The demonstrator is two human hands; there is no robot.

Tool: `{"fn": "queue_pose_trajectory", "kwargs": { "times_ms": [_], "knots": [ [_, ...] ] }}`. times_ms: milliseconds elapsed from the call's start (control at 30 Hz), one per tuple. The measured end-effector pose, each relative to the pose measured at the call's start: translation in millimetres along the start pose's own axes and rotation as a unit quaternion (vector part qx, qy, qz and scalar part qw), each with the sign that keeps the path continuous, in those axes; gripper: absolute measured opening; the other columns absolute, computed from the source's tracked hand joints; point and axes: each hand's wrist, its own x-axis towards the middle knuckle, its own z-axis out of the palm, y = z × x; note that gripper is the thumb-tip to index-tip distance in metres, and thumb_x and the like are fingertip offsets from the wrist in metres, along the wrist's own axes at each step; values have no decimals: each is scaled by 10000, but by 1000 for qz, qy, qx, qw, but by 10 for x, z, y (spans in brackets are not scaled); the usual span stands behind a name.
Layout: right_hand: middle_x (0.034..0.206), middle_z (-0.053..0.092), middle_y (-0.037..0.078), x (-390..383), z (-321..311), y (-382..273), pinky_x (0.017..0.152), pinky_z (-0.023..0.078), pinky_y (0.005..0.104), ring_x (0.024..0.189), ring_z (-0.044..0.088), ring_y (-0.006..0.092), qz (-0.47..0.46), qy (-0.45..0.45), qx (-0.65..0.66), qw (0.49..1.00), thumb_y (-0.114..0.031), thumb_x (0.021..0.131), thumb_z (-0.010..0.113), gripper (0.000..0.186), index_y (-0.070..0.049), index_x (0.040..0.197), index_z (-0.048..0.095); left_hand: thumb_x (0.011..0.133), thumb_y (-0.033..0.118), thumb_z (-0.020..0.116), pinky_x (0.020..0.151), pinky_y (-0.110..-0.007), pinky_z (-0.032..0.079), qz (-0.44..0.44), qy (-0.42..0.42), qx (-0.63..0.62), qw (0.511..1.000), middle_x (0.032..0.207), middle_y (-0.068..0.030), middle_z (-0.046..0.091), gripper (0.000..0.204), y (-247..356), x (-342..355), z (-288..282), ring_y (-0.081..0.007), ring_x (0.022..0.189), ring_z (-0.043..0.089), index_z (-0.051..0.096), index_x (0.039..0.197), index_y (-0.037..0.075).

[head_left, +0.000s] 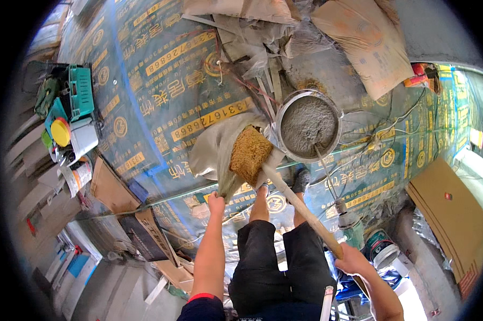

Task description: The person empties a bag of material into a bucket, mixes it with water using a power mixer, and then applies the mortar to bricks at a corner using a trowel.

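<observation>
My left hand (216, 202) is closed on the edge of a pale woven sack (209, 147), which lies open with yellow-brown sand (248, 152) at its mouth. My right hand (348, 258) grips the long wooden handle (300, 206) of a shovel, whose metal blade (273, 159) shows beside the sand and is partly hidden by it. Right of the sack stands a bucket (280, 125) of wet grey mix (311, 123), with a mixer's rod (327, 171) in it; the mixer's body (349, 227) is below, near my right hand.
Full bags (359, 48) lie at the top, loose cables (391, 120) right of the bucket. A teal crate (81, 91) and buckets (77, 176) stand at the left. Cardboard sheets (447, 224) lie at the right, printed protective sheeting (145, 96) underfoot. My feet (301, 179) are below the bucket and sack.
</observation>
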Motion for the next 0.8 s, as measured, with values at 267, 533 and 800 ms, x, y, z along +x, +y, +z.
{"fn": "queue_pose_trajectory", "kwargs": {
  "times_ms": [267, 533, 800],
  "knots": [
    [895, 628, 298, -411, -60, 520, 774, 482, 515, 869, 601, 488, 8, -6, 12, 1000, -269, 731, 659, 447, -2, 1054, 505, 692, 23, 567, 547, -334, 409, -109, 11, -161, 981, 654, -57, 544, 60, -13, 155, 143, -166, 582, 493, 569, 751, 15],
    [910, 632, 229, -950, -111, 1214, 777, 486, 439, 856, 620, 390, 44, -36, 68, 996, -290, 720, 698, 490, -14, 1089, 532, 857, 7, 475, 583, -324, 508, -243, -101, -390, 882, 970, -135, 632, 242, 252, 17, 52, -242, 806, 664, 528, 1090, 49],
    [679, 558, 22, -1430, -364, 1754, 493, 438, 294, 564, 550, 127, 112, 4, 166, 980, -82, 736, 729, 325, -61, 1010, 555, 931, 119, 474, 575, -364, 507, -227, -150, -266, 925, 773, -121, 624, 152, 447, 88, -368, -255, 662, 640, 500, 1063, 49]
  ]
}}
